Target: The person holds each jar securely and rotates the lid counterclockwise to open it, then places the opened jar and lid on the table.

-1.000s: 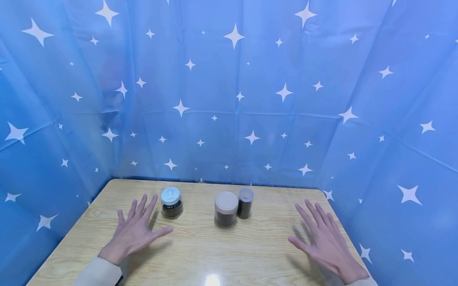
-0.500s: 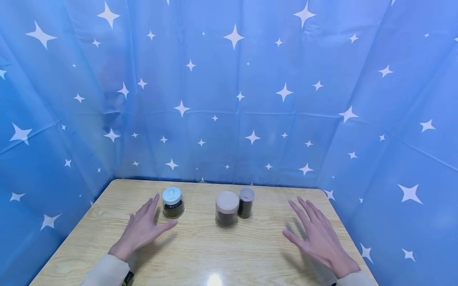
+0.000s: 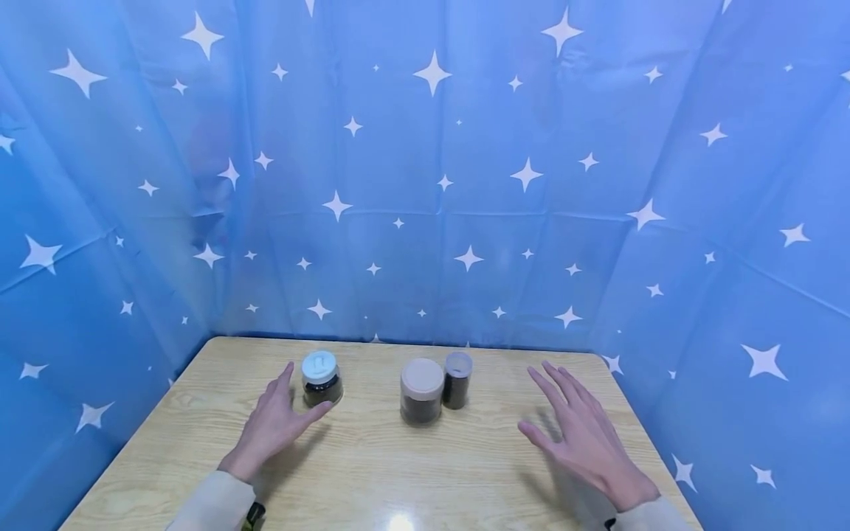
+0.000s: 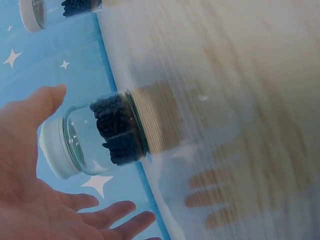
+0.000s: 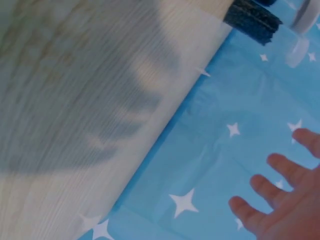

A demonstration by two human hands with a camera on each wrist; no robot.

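A glass jar with a light blue lid (image 3: 322, 377) stands at the left, dark pieces filling its lower part. My left hand (image 3: 273, 424) hovers just beside it, thumb and fingers spread to either side; no contact shows. In the left wrist view this jar (image 4: 107, 132) lies between the thumb and the fingers. A wider jar with a pale pinkish lid (image 3: 421, 391) stands mid-table. Touching or close to it is a slim clear container with dark contents (image 3: 456, 381). My right hand (image 3: 584, 435) is held over the table's right side, fingers spread, holding nothing.
The wooden table (image 3: 372, 472) has its far edge close to a blue curtain with white stars (image 3: 425, 184), which also hangs along both sides. A small dark object (image 3: 254, 515) shows by the left sleeve, partly cut off.
My left hand has moved right, up to the blue-lidded jar. My right hand has drifted left toward the middle. The jars have kept their places.
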